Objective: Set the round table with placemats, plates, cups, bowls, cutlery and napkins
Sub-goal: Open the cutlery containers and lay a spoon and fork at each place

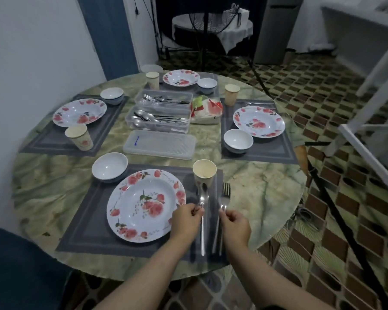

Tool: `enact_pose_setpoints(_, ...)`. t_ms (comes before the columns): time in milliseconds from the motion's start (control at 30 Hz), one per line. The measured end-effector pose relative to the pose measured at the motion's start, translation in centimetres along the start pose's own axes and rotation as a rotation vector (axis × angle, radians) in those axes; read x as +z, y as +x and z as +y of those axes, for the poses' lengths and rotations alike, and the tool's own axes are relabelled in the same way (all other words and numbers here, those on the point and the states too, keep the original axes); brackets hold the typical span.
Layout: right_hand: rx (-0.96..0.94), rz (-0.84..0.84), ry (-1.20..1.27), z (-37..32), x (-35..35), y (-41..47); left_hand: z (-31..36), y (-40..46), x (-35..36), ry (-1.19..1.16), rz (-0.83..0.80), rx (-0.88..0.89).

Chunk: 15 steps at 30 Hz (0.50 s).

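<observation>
The round table (255, 175) carries several grey placemats, each with a rose-patterned plate, a white bowl and a paper cup. On the near placemat (94, 224) sit a plate (145, 204), a bowl (109, 166) and a cup (204, 172). My left hand (185, 220) pinches a spoon (202, 198) lying right of that plate. Beside it, my right hand (235, 225) pinches a fork (225, 198); a second slim handle lies alongside it. Both utensils rest lengthwise on the mat's right edge.
Two clear cutlery trays (164, 113) with spoons and forks stand at the table's middle, their lid (159, 144) in front. A napkin pack (207, 110) lies to their right. The right placemat (267, 148) has a fork. A blue chair (20, 265) stands at near left.
</observation>
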State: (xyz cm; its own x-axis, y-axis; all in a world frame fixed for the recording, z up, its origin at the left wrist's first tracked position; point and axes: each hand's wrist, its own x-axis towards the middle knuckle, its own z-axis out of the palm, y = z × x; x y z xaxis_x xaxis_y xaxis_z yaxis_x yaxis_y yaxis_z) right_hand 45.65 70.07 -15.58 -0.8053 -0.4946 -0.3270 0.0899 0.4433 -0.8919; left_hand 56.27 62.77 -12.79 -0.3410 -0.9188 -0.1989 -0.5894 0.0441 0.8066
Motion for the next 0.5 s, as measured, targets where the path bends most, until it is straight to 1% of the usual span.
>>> enact_pose_setpoints(133,0.061,-0.03,-0.117,0.3,0.6,-0.4,-0.8,0.1,0.8,0.049,-0.007,-0.051)
enact_pose_setpoints(267,0.069,-0.06,-0.277,0.1,1.1,0.1,-1.4,0.7,2.0,0.099,-0.005,-0.104)
enact_pose_setpoints(400,0.05,-0.066,-0.387,-0.5,1.4,1.3,-1.6,1.1,3.4,0.122,0.001,-0.108)
enact_pose_setpoints(500,0.022,-0.056,-0.462,-0.9,1.5,2.0,-1.8,0.9,3.8,0.171,0.03,-0.066)
